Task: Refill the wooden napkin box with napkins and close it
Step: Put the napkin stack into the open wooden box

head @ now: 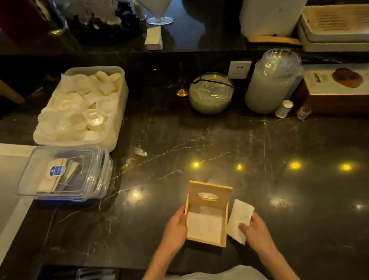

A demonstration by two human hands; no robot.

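The wooden napkin box [225, 226] stands open on the dark marble counter near its front edge. Its lid [208, 189], with an oval slot, is raised at the far side. White napkins [205, 225] lie inside on the bottom. My left hand [175, 231] grips the box's left wall. My right hand [255, 229] holds a folded white napkin [239, 216] just right of the box, resting on the counter.
A clear plastic container [66, 175] with packets and a white tub of small cups [80, 106] sit at the left. A glass bowl [211, 92], a tall jar [272, 81] and a wooden box [346, 92] stand at the back right. A raised ledge [189, 42] runs behind.
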